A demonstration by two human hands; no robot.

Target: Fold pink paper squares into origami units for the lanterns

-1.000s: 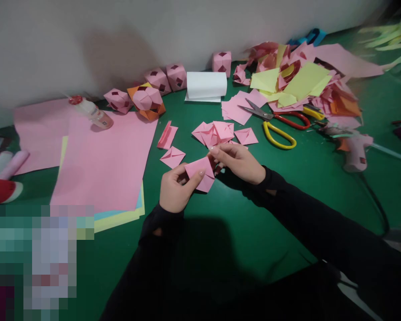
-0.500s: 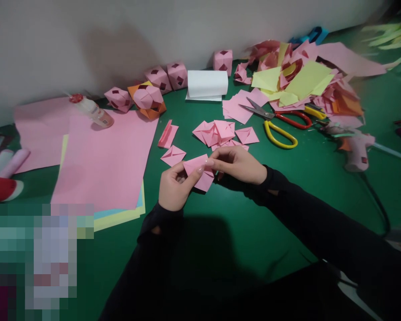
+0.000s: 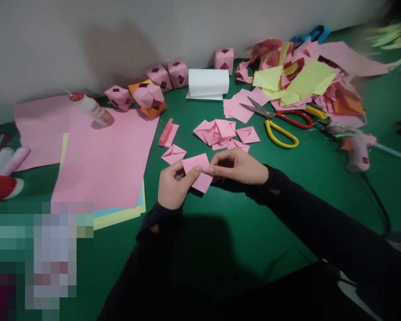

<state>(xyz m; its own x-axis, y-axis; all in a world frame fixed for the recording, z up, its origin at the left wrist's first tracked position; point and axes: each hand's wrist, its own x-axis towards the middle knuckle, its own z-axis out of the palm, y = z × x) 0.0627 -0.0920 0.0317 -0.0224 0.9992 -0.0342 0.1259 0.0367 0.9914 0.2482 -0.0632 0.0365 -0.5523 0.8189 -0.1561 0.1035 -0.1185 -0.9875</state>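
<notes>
no text can be read here with certainty. the bottle (image 3: pixel 91 108) with the red cap carries a label (image 3: pixel 104 117), but its marks are too small and too blurred for making out any word or number. the glue gun (image 3: pixel 358 149) has on its handle a small dark patch (image 3: pixel 365 160) with some red in it; if this is a sign or a switch, i cannot tell.

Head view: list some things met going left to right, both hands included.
Red-capped bottle, left hand, folded pink paper between the hands, right hand, scissors' red handle, glue gun.
</notes>
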